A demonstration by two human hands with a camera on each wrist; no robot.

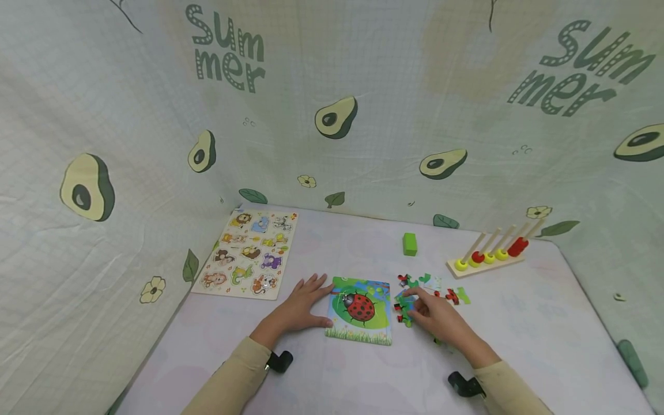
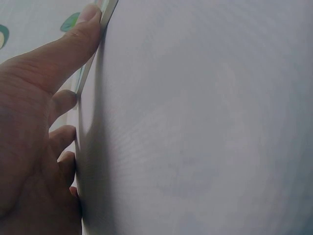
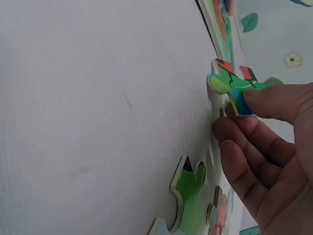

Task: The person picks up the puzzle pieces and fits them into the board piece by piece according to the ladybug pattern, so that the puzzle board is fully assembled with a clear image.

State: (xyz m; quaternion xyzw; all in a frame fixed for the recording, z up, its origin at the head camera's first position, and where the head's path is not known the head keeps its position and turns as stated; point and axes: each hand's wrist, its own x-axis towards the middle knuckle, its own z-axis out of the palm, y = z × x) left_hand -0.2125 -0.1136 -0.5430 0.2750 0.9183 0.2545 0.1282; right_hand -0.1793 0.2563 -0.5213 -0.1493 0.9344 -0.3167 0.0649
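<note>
Pale fabric printed with avocados hangs around a whitish tabletop. From the near side, the left hand reaches in palm down, fingers spread, thumb and forefinger touching the left edge of the square ladybird board, which lies flat between both hands. The right hand angles inward just beside the board's right edge, thumb and forefinger pinching a green-and-blue puzzle piece, the other fingers curled below. Loose pieces lie near that hand.
</note>
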